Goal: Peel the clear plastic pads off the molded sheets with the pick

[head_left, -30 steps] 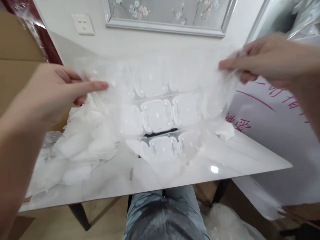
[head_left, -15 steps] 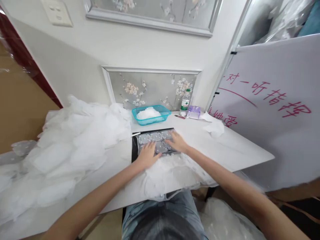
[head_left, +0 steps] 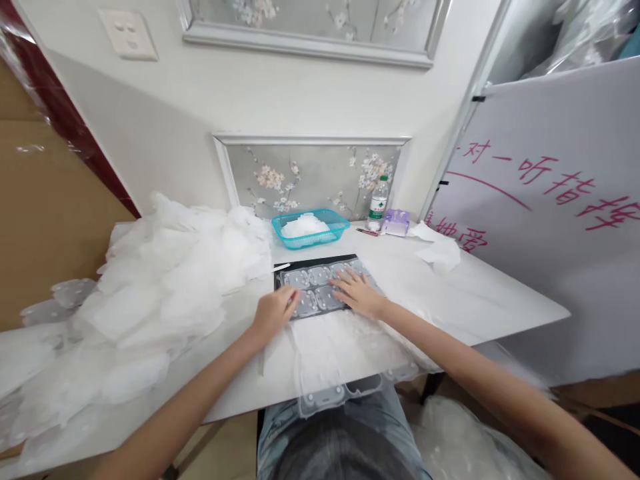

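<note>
While apparently aligning dotted film on black board, splays right hand, curls left hand, grip unclear; probably needs smoothing next.

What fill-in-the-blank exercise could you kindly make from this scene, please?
The right hand rests on the clear sheet, above a ____ panel.
The heap nearest the left hand is ____.
The bottle has a ____ cap.
In the picture, the purple packet stands to the bottle's ____.
Missing words: black; white; green; right.
</note>
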### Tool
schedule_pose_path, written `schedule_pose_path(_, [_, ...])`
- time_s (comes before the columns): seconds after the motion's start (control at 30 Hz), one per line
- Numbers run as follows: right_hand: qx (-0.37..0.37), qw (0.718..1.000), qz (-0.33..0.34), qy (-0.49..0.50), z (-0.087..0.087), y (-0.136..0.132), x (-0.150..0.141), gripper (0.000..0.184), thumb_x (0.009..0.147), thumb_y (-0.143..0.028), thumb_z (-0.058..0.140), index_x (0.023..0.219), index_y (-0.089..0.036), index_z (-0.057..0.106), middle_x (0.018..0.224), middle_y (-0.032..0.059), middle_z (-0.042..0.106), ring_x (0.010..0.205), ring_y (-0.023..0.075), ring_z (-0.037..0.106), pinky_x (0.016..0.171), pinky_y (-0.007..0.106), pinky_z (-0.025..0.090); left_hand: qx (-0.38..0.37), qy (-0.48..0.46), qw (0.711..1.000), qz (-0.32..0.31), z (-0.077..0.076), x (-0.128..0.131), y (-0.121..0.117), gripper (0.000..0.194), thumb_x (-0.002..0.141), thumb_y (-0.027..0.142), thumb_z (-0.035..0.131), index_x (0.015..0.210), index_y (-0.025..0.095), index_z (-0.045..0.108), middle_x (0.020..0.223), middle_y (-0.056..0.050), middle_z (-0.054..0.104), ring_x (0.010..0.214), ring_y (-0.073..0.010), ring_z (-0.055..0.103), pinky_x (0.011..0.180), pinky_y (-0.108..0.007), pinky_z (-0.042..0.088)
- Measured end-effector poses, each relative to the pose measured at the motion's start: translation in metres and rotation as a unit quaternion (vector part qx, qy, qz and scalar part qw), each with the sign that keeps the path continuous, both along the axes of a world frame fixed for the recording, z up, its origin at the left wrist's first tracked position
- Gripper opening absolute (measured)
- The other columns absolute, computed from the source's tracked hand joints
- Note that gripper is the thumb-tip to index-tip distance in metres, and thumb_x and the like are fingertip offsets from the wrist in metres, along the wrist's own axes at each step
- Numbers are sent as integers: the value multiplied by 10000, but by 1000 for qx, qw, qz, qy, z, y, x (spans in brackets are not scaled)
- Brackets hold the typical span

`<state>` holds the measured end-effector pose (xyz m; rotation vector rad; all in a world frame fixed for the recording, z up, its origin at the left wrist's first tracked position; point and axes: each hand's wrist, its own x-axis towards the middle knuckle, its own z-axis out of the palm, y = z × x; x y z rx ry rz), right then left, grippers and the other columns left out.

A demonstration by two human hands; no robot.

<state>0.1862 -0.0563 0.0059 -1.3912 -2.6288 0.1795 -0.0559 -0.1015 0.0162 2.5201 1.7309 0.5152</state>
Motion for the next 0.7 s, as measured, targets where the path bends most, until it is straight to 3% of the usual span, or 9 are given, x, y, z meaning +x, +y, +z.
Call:
schedule_pose_path(0.07, [42,999,26,6,10,22,-44,436,989,-279,236,1398,-231,378,1490,83,316,1392,238,215,1108,523,190,15,-3,999,47,1,2,18,376,954,314,292,1042,146,616,1051,-126,657,1016,-241,600,880,-381,442])
schedule_pose_path(0.13, [58,996,70,-2,18,47,-93,401,987,-211,265,1357,-223,419,1423,64,419,1328,169,333,1090,407,286,12,5,998,63,-4,2,29,301,920,281,398,1089,125,593,1125,-143,632,1084,-252,568,915,-400,430])
schedule_pose_path(0.23, [51,991,119,-42,26,78,-151,327,934,-283,474,1236,-165,512,1266,89,533,1143,208,519,955,433,437,-9,28,997,73,-15,-1,27,367,916,309,415,1223,139,522,1302,-145,543,1236,-257,467,1003,-439,373])
schedule_pose_path(0.3, [36,986,143,-81,28,93,-171,294,900,-314,540,1140,-145,563,1164,81,578,1028,195,578,872,411,492,-31,43,995,85,-20,-4,21,441,931,358,365,1313,154,449,1402,-139,452,1318,-256,379,1047,-474,325])
schedule_pose_path(0.43, [33,979,137,-146,34,107,-171,281,894,-309,552,1113,-133,571,1117,82,591,970,180,594,831,380,513,-77,64,990,100,-23,-7,20,552,935,432,304,1418,165,308,1495,-131,295,1385,-242,270,1087,-505,258])
schedule_pose_path(0.7, [70,976,49,-198,55,105,-120,329,902,-314,539,1180,-138,536,1147,88,578,1004,195,586,858,412,502,-116,55,988,89,-17,-11,29,767,874,609,318,1456,122,215,1524,-140,197,1413,-293,165,1108,-546,174])
